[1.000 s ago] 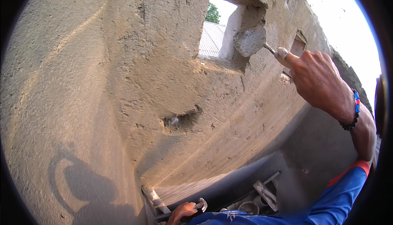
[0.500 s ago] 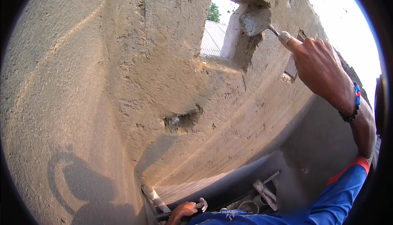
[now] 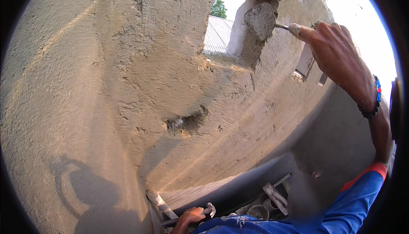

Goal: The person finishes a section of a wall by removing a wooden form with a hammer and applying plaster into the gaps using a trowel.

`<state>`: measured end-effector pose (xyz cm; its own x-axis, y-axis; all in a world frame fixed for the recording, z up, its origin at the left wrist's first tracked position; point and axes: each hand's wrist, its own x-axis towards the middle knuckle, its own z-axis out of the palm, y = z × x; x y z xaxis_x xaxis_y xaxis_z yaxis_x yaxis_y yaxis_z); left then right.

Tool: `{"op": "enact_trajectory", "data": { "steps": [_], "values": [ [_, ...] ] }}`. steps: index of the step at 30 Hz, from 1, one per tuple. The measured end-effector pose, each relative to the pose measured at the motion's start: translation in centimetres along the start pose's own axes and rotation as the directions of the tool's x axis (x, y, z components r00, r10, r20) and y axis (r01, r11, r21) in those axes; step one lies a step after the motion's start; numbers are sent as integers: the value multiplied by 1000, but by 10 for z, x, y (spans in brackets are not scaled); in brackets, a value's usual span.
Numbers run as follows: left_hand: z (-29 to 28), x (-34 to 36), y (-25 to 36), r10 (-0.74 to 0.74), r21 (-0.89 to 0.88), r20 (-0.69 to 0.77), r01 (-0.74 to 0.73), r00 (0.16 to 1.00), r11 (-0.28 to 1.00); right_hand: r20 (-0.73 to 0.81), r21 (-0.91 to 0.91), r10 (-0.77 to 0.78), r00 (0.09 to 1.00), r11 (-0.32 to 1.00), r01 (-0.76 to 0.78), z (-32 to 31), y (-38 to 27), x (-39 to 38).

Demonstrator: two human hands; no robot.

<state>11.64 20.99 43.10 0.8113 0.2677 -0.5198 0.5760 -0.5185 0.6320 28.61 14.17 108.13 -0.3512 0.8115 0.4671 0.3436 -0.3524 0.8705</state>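
My right hand (image 3: 336,48), a beaded bracelet at its wrist, is closed round the handle of a pointed trowel (image 3: 260,20). The mortar-smeared blade lies at the right side of a small window opening (image 3: 221,57) in the rough plastered wall (image 3: 179,76). The blade covers part of that side, so I cannot tell whether it touches the mortar there. Low at the lower edge, my left hand (image 3: 192,215) is wrapped round a claw hammer (image 3: 209,209); only its pale, dusty head and a bit of dark handle show.
Below the window, the wall has a ragged hole (image 3: 181,123). Farther right is another small opening (image 3: 305,61). Down below stand a striped pole (image 3: 162,204), a bucket (image 3: 258,211) and a wooden piece (image 3: 276,198). A side wall (image 3: 55,106) rises at the left.
The trowel blade has turned, and its tip now points lower right instead of sitting flat. My right hand has shifted slightly right. My left hand still grips the hammer.
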Motion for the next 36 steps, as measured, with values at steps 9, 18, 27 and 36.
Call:
{"op": "enact_trajectory", "data": {
  "steps": [9,18,27,36],
  "values": [
    [-16,-9,18,-44,-6,70,44,997,999,83,17,9,997,1000,-11,5,16,17],
    [-13,-5,18,0,-31,38,1,999,1000,449,36,186,874,974,-225,-1,6,5],
    [-21,-16,30,-21,3,24,21,999,1000,45,-8,-112,993,994,112,6,-4,-10],
    [-11,-15,31,-27,45,33,26,999,999,257,51,-68,964,997,56,11,-16,-23]
  ]
}}
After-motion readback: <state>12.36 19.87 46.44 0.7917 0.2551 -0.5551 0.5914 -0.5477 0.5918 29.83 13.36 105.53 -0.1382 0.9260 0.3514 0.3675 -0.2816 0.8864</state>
